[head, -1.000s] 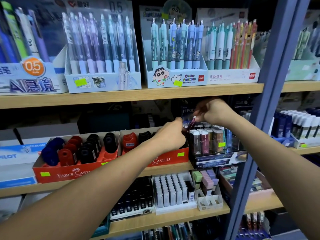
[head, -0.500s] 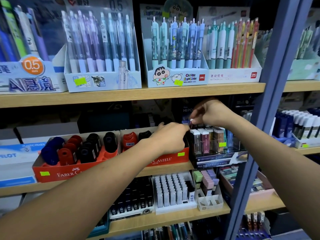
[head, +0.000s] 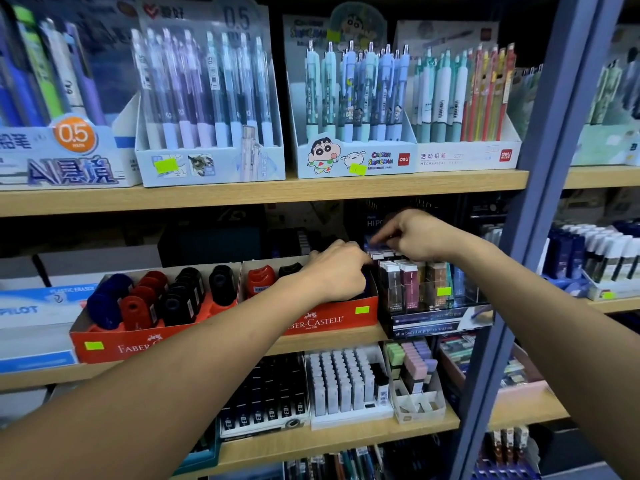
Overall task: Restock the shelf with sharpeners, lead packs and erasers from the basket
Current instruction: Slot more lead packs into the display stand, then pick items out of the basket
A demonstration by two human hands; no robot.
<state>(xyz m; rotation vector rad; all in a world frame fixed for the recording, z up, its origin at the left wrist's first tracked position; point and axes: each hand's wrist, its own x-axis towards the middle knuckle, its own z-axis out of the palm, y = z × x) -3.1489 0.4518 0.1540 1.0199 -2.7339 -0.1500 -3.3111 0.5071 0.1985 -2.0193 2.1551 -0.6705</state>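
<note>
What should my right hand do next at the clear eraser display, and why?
Probably press the small pack down into the back row. Your right hand pinches something small just above the clear display of slim erasers, not yet seated, while your left hand rests in the red Faber-Castell box beside it. What exactly the fingers hold is too small to tell.

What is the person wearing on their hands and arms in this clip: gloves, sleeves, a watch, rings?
Nothing visible. The left hand and right hand are bare, without gloves, and both forearms are uncovered up to the frame edge. No watch, bracelet or ring shows on the wrists or visible fingers.
</note>
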